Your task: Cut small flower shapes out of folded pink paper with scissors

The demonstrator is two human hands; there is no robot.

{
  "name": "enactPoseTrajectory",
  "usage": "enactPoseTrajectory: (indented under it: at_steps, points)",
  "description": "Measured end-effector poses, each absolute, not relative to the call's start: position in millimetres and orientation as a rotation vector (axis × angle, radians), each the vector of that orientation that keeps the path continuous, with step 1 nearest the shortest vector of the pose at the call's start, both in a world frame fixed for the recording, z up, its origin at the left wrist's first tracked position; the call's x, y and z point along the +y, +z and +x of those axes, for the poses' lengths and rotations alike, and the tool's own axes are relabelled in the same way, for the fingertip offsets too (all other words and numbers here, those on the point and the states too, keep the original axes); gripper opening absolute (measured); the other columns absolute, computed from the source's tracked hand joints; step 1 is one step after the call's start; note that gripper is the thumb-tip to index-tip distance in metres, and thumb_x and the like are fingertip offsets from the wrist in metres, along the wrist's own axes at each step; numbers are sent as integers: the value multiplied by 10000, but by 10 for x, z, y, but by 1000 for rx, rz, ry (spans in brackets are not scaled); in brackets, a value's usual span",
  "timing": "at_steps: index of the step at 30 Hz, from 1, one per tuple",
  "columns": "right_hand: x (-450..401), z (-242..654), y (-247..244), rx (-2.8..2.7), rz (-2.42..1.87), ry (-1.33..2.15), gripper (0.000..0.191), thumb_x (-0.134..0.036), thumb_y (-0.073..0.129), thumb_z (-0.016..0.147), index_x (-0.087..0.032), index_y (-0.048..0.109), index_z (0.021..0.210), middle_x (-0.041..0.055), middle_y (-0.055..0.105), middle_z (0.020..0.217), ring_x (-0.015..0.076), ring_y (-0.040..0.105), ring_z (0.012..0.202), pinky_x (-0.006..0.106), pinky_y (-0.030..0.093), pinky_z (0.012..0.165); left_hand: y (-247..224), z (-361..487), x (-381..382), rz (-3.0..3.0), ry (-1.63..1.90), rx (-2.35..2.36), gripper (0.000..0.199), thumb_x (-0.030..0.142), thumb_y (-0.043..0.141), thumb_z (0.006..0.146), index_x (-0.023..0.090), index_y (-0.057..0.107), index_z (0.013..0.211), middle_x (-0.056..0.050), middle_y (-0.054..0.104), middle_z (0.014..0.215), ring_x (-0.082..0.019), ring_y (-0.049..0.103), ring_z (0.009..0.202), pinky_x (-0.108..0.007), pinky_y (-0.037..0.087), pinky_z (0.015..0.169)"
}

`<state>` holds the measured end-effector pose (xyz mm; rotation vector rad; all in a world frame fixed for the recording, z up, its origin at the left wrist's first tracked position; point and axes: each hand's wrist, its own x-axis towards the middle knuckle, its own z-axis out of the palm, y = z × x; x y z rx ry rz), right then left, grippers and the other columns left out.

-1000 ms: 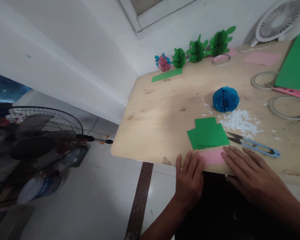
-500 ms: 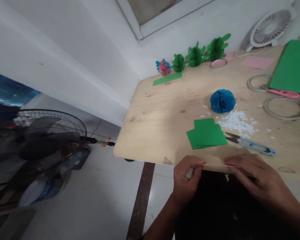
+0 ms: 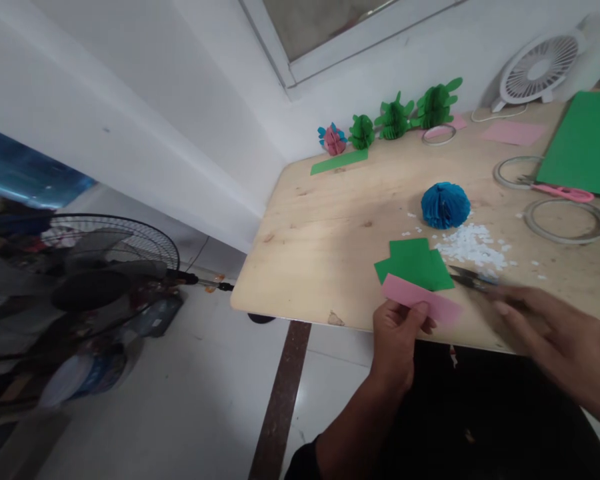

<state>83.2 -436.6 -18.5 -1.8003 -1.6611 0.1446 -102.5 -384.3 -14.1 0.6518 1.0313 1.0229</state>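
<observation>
Left hand: the left hand (image 3: 397,333) has its grip closed on the pink paper strip (image 3: 421,300), thumb on top, at the near edge of the tabletop (image 3: 330,220).
Pink paper strip: it is held tilted just in front of the green paper stack (image 3: 415,263), overlapping that stack's near edge.
Right hand: the right hand (image 3: 555,333) is blurred, its fingers (image 3: 505,308) reaching over the blue-handled snips (image 3: 473,279) to the right of the green paper stack; whether its grip has closed I cannot tell.
Containers: none show among these things; the white paper scraps (image 3: 473,243) lie loose on the tabletop behind and to the right of the green paper stack, beside the blue paper ball (image 3: 445,205).
Change: half a second ago both hands pinched the strip edge-on at the tabletop edge; now the left hand alone holds it, lifted and face-up, and the right hand has moved to the snips.
</observation>
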Motion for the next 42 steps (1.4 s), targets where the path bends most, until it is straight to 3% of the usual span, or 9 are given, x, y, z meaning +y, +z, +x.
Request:
enactPoseTrajectory:
  at_steps: [2, 5, 20, 23, 26, 29, 31, 36, 42]
  points:
    - [-4285, 1003, -248, -1913, -1772, -296, 395, -413, 444, 996, -127, 717, 1007, 179, 762, 948, 335, 703, 837, 447, 542, 732, -121, -1021, -3799, 617, 1023, 1031, 244, 329, 821, 680, 139, 668, 684, 11, 609, 554, -91, 530, 516, -222, 412, 539]
    - [-4169, 1126, -340, -2166, -1674, -529, 383, -331, 412, 1011, -72, 693, 1039, 211, 736, 981, 350, 674, 841, 463, 518, 711, -111, -1004, -3769, 573, 1016, 1034, 244, 318, 818, 666, 136, 657, 689, 6, 612, 564, -92, 539, 516, -217, 403, 522]
    - [-4064, 1162, -236, -2257, -1569, -554, 439, -271, 274, 1029, -144, 686, 945, 148, 741, 867, 294, 705, 758, 385, 541, 596, -128, -962, -3740, 422, 1008, 1007, 313, 312, 866, 560, 126, 642, 675, -10, 626, 597, -102, 570, 509, -227, 410, 518]
    - [-4080, 1187, -245, -2057, -1811, -396, 443, -422, 305, 998, -219, 663, 834, 121, 749, 805, 297, 704, 676, 360, 477, 474, -126, -955, -3740, 404, 1009, 996, 323, 318, 871, 556, 127, 638, 673, -12, 625, 594, -104, 570, 512, -228, 405, 519]
    - [-4185, 1207, -239, -1596, -2155, 80, 376, -572, 453, 880, -267, 668, 827, 74, 720, 666, 283, 647, 524, 343, 404, 414, -128, -943, -3741, 387, 1025, 984, 319, 318, 866, 565, 128, 646, 696, -14, 632, 591, -108, 576, 520, -231, 412, 532]
    - [-4354, 1125, -212, -1084, -2005, 622, 312, -558, 586, 858, -283, 718, 919, 51, 767, 826, 264, 700, 722, 349, 505, 632, -120, -923, -3743, 375, 1036, 972, 310, 311, 856, 579, 125, 663, 736, -23, 650, 600, -110, 580, 528, -234, 421, 545]
    - [-4446, 997, -188, -892, -1836, 900, 335, -595, 640, 829, -274, 737, 846, 48, 759, 841, 237, 663, 699, 329, 486, 608, -105, -908, -3748, 372, 1034, 957, 309, 311, 848, 588, 122, 673, 757, -30, 660, 612, -112, 583, 526, -238, 428, 548]
    - [-4507, 644, -129, -806, -1567, 1087, 295, -566, 681, 816, -275, 707, 781, 4, 655, 710, 174, 519, 598, 297, 423, 571, -30, -891, -3770, 374, 1061, 927, 279, 293, 831, 614, 122, 688, 781, -32, 681, 648, -107, 590, 532, -244, 463, 576]
    - [-4560, 514, -148, -834, -1565, 1169, 290, -556, 664, 840, -278, 658, 758, -1, 613, 676, 207, 557, 692, 299, 430, 651, 39, -892, -3791, 424, 1094, 943, 250, 282, 826, 641, 124, 703, 791, -24, 684, 671, -110, 607, 566, -249, 489, 595]
